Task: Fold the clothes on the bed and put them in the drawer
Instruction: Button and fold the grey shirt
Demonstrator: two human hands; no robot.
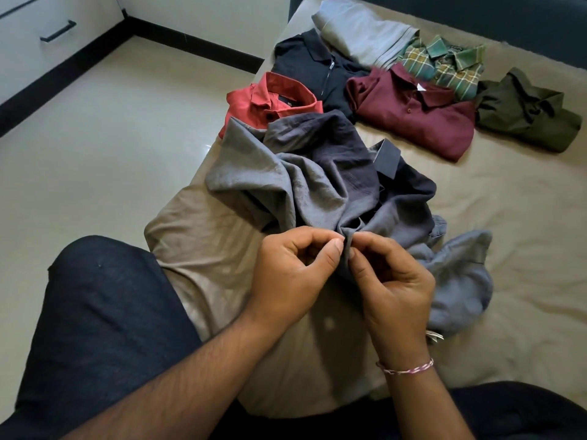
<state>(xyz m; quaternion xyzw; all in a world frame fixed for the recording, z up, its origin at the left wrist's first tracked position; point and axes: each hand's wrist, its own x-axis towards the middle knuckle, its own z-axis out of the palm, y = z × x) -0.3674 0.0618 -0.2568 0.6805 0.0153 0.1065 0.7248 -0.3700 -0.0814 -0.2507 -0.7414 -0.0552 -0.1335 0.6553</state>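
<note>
Pinching one edge of the crumpled grey shirt, both hands, left hand and right hand, prepare folding; next, it probably needs spreading flat on the bed.

A pale, glossy tiled floor fills the left side, catching soft light in dull reflections. A dark skirting band runs along the base of the white wall and meets a white cabinet at the corner — its drawer front carries a black bar handle. The bed wears a wrinkled beige sheet, with a dark headboard behind it.
</note>
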